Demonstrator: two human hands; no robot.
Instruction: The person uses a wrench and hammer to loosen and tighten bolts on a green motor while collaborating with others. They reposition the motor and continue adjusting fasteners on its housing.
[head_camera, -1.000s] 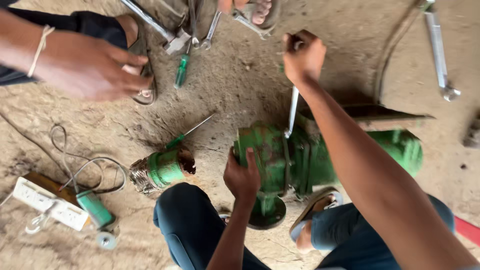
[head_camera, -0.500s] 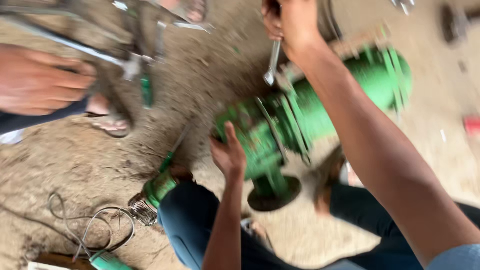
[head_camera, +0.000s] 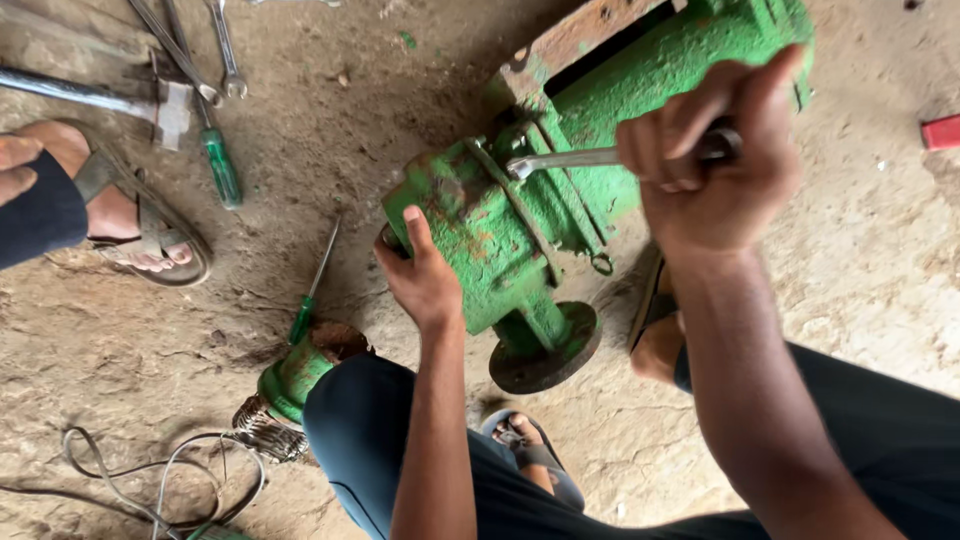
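The right hand (head_camera: 715, 165) is a closed grip around the handle of a spanner (head_camera: 575, 158), whose head sits on a fitting on top of the green pump (head_camera: 500, 235). The left hand (head_camera: 425, 280) lies against the pump's near end, fingers bent around its edge and thumb pointing up along the casing; this grip presses on the metal rather than pinching it. The pump lies on the dirt floor (head_camera: 880, 250) between the person's knees, its round rusty flange (head_camera: 545, 350) facing down toward a sandalled foot (head_camera: 530, 450).

Just left of the left knee lies a small green motor part (head_camera: 295, 375) with bare windings, and a green-handled screwdriver (head_camera: 312, 290) touches it. A loose cable (head_camera: 150, 480) curls nearby. Further off at upper left lie another screwdriver (head_camera: 215, 150), spanners (head_camera: 225, 55) and a hammer (head_camera: 110, 100), beside another person's sandalled foot (head_camera: 120, 220). A red object (head_camera: 940, 132) sits at the right edge.
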